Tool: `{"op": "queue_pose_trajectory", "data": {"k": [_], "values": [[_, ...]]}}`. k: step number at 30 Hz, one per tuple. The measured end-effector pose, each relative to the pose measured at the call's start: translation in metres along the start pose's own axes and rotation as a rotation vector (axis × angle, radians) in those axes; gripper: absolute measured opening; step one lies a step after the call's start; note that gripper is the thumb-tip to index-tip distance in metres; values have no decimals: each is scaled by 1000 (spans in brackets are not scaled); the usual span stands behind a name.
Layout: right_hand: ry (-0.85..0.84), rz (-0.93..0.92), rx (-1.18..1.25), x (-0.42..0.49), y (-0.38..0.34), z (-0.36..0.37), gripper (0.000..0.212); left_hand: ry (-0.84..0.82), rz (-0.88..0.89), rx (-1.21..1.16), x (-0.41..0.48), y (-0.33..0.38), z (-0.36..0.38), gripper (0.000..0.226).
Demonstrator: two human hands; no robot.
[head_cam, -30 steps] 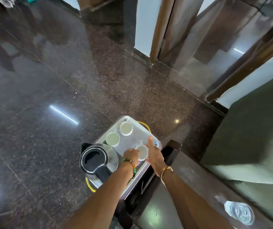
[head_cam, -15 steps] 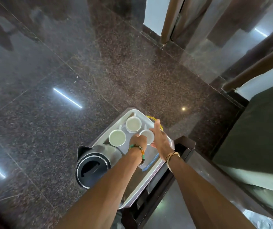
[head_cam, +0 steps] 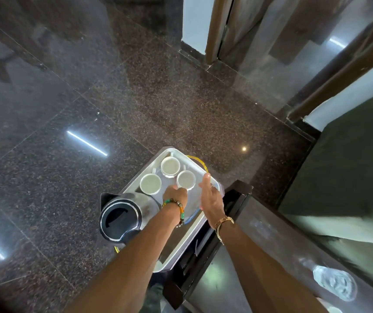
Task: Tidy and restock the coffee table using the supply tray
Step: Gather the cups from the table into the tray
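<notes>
tray: silver | cups: white | kettle: black lid, steel body | floor: dark speckled granite | bracelet: green-orange beads

The left hand hides its own fingertips, so its hold on the nearest cup is unclear. The pale object at lower right is blurred.

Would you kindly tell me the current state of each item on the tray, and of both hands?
Tray: carries the kettle and three cups.
Kettle: upright, lid shut.
Far cup: upright, looks empty.
Left-side cup: upright, looks empty.
Held cup: upright, looks empty.
Left hand: fingers curled on the held cup's rim.
Right hand: open, fingers straight, holding nothing.
</notes>
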State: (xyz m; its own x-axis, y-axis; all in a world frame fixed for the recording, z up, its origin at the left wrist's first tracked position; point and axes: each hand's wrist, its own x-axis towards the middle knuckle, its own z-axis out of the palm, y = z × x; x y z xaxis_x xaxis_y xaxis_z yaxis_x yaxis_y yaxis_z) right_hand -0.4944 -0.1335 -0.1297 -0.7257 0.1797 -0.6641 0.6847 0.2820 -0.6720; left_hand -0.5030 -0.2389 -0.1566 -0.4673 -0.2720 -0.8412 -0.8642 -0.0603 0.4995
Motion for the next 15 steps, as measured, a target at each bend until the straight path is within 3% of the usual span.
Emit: {"op": "queue_pose_trajectory", "data": {"k": [3,7,11,15], "values": [[-24,4,-8,-39,7,-24,82,-37,18,-52,-39,-2,-1,36],[-51,-69,-62,-94,10,-64,84,-73,61,-92,-105,2,0,8],[-58,-174,-124,-143,0,-111,79,-108,85,-129,-184,8,1,14],[11,-286,-120,-188,-20,-155,77,-163,243,-60,-250,26,3,23]]}}
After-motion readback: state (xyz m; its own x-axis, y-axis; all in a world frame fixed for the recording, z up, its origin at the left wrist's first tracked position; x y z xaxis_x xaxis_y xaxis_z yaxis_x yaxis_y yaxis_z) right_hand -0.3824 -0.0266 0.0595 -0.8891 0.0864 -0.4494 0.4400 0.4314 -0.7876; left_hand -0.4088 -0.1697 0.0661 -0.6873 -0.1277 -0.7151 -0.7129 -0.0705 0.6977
